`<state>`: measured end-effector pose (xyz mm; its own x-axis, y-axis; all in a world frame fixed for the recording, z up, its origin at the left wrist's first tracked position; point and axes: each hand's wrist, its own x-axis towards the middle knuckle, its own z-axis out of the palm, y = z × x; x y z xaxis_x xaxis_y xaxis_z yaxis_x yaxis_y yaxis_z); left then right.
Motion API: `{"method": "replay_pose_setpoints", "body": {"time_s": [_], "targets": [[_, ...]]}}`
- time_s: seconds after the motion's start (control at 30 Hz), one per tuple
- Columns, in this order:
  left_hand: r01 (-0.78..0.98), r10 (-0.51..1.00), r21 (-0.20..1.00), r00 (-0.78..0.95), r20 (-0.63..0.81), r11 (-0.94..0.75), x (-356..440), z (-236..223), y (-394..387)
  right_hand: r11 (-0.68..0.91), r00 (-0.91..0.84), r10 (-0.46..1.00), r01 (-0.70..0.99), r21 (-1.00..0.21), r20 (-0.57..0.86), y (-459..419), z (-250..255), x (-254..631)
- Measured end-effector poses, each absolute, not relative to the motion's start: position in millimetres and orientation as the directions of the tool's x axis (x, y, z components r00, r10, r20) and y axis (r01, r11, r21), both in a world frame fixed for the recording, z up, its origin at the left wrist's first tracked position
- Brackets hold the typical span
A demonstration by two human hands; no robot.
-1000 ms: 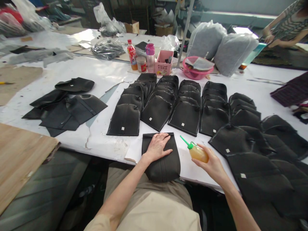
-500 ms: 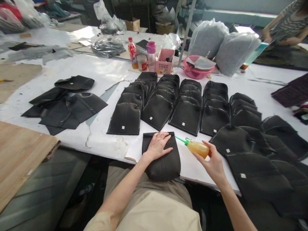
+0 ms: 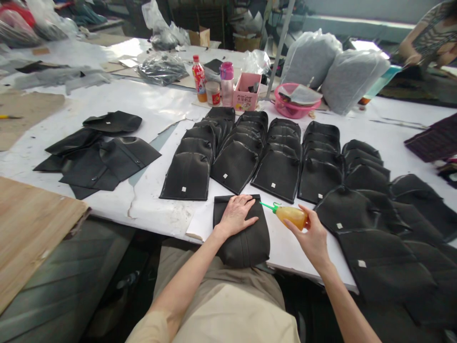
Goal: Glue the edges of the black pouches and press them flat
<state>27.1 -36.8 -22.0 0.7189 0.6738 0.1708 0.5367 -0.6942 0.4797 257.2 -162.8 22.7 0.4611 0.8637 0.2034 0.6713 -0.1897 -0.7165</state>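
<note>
A black leather-like pouch piece lies at the table's front edge, its rounded end hanging over my lap. My left hand rests flat on it, fingers stretched toward the straight far edge. In my right hand is a squeeze bottle of amber liquid, probably glue, tilted on its side. Its thin green nozzle points left, with the tip close to the piece's far right corner; whether it touches I cannot tell. Rows of similar black pieces, several with small white tags, lie just beyond.
Loose black pieces lie at the left, behind a wooden board. More pieces overlap at the right. A drink bottle, a pink box and a pink basin stand at the back. A person is at the far right.
My right hand has brought the squeeze bottle slightly left and levelled it somewhat, with the nozzle tip nearer the piece's edge. My left hand stays on the piece. The whole view has shifted slightly.
</note>
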Motion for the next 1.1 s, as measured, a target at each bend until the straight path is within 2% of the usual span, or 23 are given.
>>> {"method": "replay_pose_setpoints", "body": {"time_s": [0.27, 0.77, 0.97, 1.1], "targets": [[0.539, 0.676, 0.473, 0.714, 0.182, -0.697, 27.9, -22.7, -37.1, -0.174, 0.480, 0.847, 0.656, -0.734, 0.229, -155.2, 18.8, 257.2], [0.540, 0.681, 0.486, 0.712, 0.171, -0.687, 27.5, -23.5, -37.2, -0.125, 0.416, 0.863, 0.726, -0.676, 0.287, -143.5, 12.5, 256.8], [0.539, 0.680, 0.485, 0.712, 0.175, -0.689, 26.9, -23.0, -37.4, -0.008, 0.273, 0.888, 0.813, -0.582, 0.369, -146.8, 21.8, 253.9], [0.538, 0.680, 0.485, 0.712, 0.176, -0.689, 26.8, -22.3, -37.7, 0.032, 0.186, 0.917, 0.848, -0.529, 0.352, -151.1, 32.4, 251.3]]}}
